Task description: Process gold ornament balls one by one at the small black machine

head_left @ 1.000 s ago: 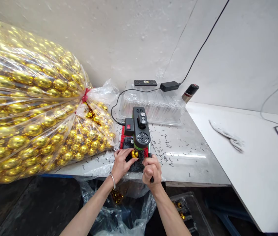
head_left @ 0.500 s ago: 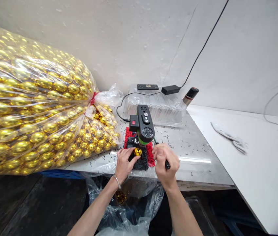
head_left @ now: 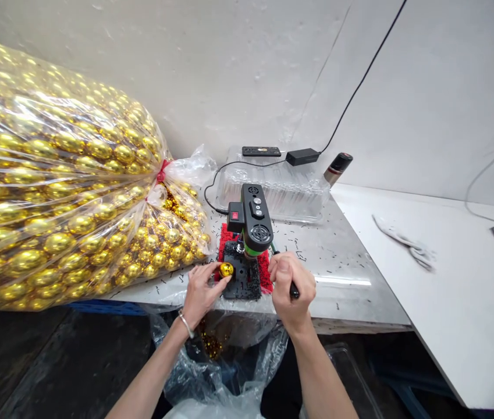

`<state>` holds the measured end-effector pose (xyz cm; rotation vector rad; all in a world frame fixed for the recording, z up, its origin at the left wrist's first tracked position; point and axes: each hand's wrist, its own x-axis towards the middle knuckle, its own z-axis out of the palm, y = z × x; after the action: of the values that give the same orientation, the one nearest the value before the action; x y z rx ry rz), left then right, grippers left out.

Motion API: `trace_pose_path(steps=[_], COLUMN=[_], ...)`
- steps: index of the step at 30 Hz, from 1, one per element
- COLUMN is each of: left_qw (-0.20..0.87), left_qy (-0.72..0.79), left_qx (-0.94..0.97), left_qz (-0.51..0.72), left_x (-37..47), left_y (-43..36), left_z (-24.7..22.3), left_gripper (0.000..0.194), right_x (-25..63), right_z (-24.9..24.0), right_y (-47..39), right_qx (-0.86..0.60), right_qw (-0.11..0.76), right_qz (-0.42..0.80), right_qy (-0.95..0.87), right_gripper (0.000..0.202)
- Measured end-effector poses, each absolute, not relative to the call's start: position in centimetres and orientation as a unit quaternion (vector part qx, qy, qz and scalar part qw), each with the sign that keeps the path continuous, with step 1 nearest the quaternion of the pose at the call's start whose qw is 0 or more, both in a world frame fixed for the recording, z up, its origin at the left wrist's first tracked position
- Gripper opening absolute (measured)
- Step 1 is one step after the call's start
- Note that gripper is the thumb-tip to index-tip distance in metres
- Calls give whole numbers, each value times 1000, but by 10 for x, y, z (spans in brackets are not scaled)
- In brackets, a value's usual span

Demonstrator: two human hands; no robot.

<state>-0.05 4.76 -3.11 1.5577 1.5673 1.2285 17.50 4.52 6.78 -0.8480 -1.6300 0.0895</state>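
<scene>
Between the thumb and fingers of my left hand (head_left: pixel 203 291) is a small shiny gold ball (head_left: pixel 226 269), held over the left edge of a black base plate (head_left: pixel 241 289). My right hand (head_left: pixel 292 288) is wrapped round a lever handle with a black knob end (head_left: pixel 294 290). The lever joins a small black press machine (head_left: pixel 256 218), which has vents, buttons and a red switch on its side box. A green ring shows under the machine's head. The plate lies on a red mat (head_left: pixel 265 270) strewn with black bits.
A huge clear bag of gold balls (head_left: pixel 59 192), tied in red, fills the left. Behind the machine are a clear plastic tray (head_left: pixel 290 198), a remote (head_left: pixel 261 151), a power adapter (head_left: pixel 302 156) and a spray can (head_left: pixel 338 169). White gloves (head_left: pixel 404 241) lie at right.
My left hand has moved left with the gold ball, away from beneath the machine's head, baring more of the plate. My right hand stays on the lever.
</scene>
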Motion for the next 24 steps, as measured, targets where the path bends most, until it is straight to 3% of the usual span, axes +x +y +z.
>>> trace_pose_path(steps=[5,8,11,15,18,22,24], left_qw=[381,440,423,441,458,443,416], left_qy=[525,504,551,519,477,455,466], left_qx=[655,677,675,732,742,753,761], left_qz=[387,307,248,-3,-108,-173,-178], left_x=[-15,-8,1,7,8,8,6], left_y=[-18,-55,-71,-62,-56,-61,-61], left_z=[-34,-71,-119,-157,-166,-167,-167], left_gripper=[31,32,37,36,50,61,58], right_x=[176,176,175,177,180,185,183], right_z=[67,65,63,61,60,42,16], right_y=[45,45,45,44,45,29,9], right_qx=[-363,-365,-362,-367,-372,-420,-454], right_qw=[601,604,604,593,602,656,664], right_qz=[33,26,24,15,31,83,126], right_qy=[-711,-708,-709,-716,-706,-621,-580], right_gripper=[27,27,27,26,8,47,48])
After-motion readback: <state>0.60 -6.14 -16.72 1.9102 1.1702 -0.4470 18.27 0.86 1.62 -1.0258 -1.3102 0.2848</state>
